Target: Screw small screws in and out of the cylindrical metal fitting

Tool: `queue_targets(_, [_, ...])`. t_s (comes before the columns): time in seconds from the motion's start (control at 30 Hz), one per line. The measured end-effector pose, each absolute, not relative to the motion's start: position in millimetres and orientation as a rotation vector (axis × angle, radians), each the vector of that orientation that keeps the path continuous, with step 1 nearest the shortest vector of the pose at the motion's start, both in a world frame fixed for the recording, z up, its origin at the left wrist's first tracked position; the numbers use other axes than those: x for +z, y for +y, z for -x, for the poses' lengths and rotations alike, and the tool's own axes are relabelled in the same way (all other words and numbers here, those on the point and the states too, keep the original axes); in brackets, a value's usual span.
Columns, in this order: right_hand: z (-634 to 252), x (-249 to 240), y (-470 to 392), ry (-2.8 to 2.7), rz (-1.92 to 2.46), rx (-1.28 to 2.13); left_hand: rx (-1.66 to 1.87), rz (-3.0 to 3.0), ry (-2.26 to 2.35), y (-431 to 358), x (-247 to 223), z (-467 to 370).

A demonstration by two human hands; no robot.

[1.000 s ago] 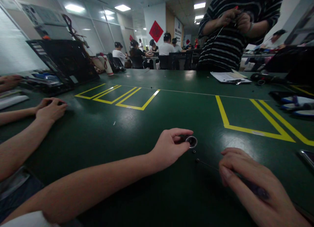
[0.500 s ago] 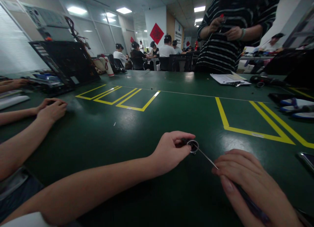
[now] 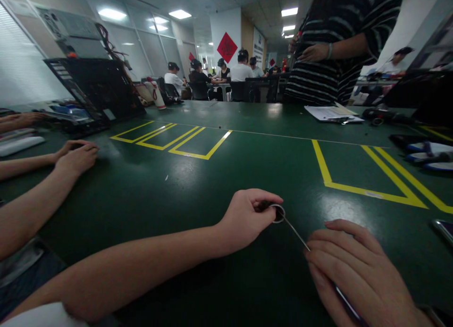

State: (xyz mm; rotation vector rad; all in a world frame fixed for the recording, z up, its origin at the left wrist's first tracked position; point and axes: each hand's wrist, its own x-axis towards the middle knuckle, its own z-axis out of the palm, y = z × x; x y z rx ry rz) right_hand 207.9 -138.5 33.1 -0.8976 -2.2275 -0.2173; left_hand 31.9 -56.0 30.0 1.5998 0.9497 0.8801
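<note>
Near the middle of the green table (image 3: 148, 190), my left hand (image 3: 247, 218) pinches a small dark part with a round metal rim (image 3: 279, 213). My right hand (image 3: 357, 265) is wrapped round a screwdriver-like tool, whose thin metal shaft (image 3: 296, 232) points up and left. The shaft's end reaches into the round rim; its exact tip is hidden there. Part of the tool's dark handle shows under my right palm. Both hands are low over the table.
Yellow tape outlines (image 3: 207, 155) mark the table, more at right (image 3: 368, 193). Papers (image 3: 332, 113) lie at the far edge, where a person in a striped top (image 3: 329, 67) stands. Another person's hands (image 3: 76, 157) rest at left. A phone-like object (image 3: 444, 231) lies right.
My right hand has shifted slightly down and left, its fingers rolled on the tool. The rim has turned a little. The striped-top person's hands have moved left.
</note>
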Motion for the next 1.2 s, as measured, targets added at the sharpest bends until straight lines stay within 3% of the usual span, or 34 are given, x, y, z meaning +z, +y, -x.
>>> queue_targets(0.4, [-207.9,28.5,-142.6,-2.248,0.892,-0.276,0.863,-1.578,0.966,-56.0,28.6,-32.4])
queue_targets(0.53, [-214.8,34.9,-145.0,-2.139,0.899,-0.116,0.869,-1.565,0.926,-52.9,26.4,-30.5])
queue_targets(0.8, [-219.4,36.0,-129.3,-1.81,1.398,0.383,0.829,-1.528,0.896,-49.8,27.3,-27.5])
queue_targets(1.2, [-216.5,39.1,-124.4,-1.869,1.44,0.466,0.829,-1.416,0.945,-52.3,33.0,-32.1])
